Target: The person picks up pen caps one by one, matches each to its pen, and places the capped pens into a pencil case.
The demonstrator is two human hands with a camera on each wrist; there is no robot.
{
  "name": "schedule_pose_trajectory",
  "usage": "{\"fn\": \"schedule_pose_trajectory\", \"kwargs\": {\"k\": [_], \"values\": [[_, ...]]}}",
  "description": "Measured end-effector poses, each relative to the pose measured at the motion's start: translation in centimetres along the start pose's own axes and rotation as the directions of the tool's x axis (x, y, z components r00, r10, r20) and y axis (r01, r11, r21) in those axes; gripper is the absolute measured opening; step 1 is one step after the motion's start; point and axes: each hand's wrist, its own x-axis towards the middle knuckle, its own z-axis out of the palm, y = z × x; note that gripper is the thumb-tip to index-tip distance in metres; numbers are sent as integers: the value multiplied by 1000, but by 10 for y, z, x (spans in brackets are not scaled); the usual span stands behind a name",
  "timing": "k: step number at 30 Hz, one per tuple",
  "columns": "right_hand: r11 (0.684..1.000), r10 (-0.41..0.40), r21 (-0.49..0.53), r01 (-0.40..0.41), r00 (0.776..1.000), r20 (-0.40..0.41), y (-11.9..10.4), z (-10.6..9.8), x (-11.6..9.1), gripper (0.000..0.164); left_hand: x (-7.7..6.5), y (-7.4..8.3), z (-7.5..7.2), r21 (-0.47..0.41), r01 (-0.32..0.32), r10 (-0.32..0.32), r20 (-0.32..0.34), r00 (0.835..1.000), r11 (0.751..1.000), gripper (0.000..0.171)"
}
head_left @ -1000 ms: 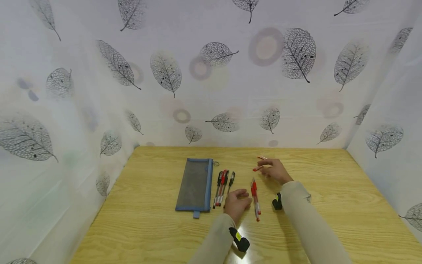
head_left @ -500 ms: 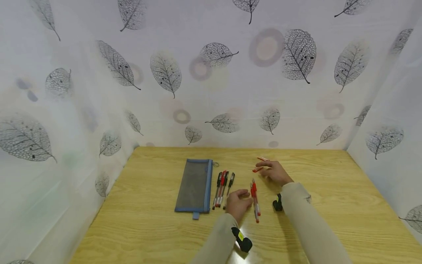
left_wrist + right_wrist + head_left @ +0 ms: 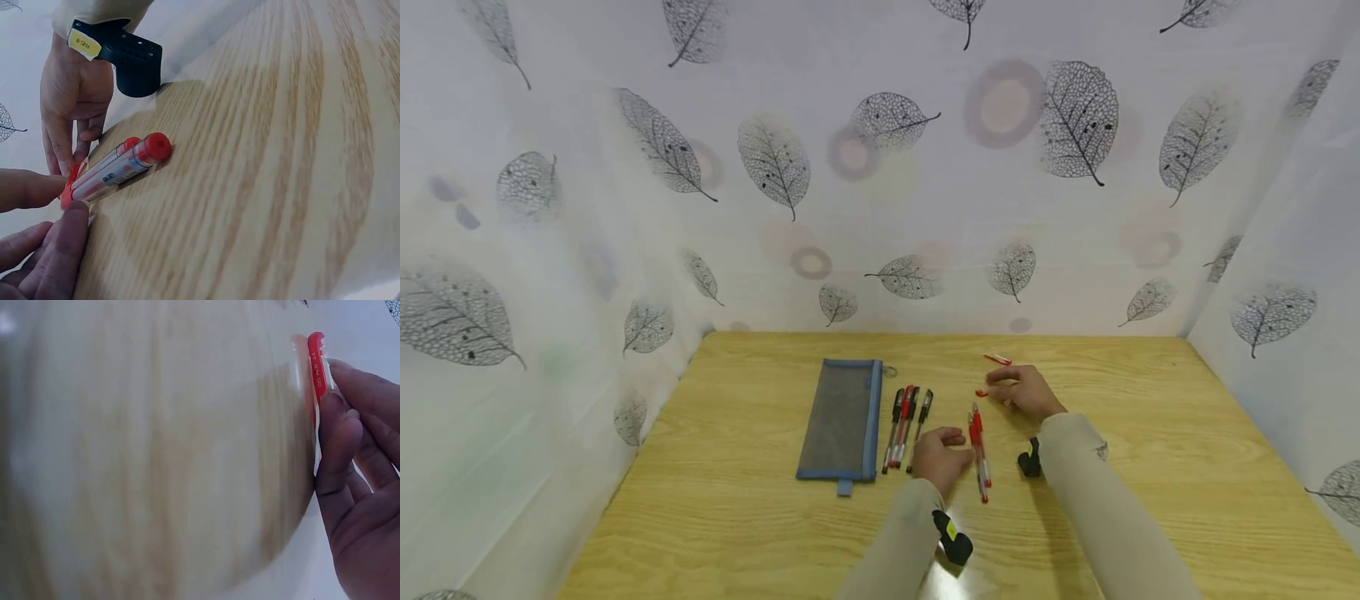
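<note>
At fingertips of right hand (image 3: 1026,392): red pen (image 3: 317,359), pinched, end poking left. Two red pens (image 3: 979,454), long axis fore-aft, lie nearer left hand (image 3: 942,458); its fingers loosely curved, gripping nothing visible.

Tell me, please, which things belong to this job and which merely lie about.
Seemingly in use:
red pen held by the right hand;
pair of red pens at the left hand.

Seemingly lying about:
blue-edged pouch;
pen row;
far red pen.

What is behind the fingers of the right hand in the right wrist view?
A red pen: its lettered red end shows past the right hand; much of the rest is covered.
</note>
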Motion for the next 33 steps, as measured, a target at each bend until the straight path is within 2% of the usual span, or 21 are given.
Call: {"fn": "schedule_pose_trajectory", "kwargs": {"k": [7,12,18,24,33], "values": [[997,24,-77,-27,999,-38,4,2,4,37,1,0,2,62,-15,17,-30,999,998,30],[987,-11,-162,0,998,-65,6,1,5,35,0,2,2,92,-21,24,-32,999,996,29],[986,-2,-169,-10,998,-68,8,2,5,28,-2,5,0,111,-27,29,-23,999,994,29],[991,0,-136,-12,997,-83,7,1,3,28,-2,4,2,148,-40,46,-35,998,988,32],[998,60,2,-60,994,-96,11,0,-1,31,5,-5,8,154,-88,95,-40,995,984,41]]}}
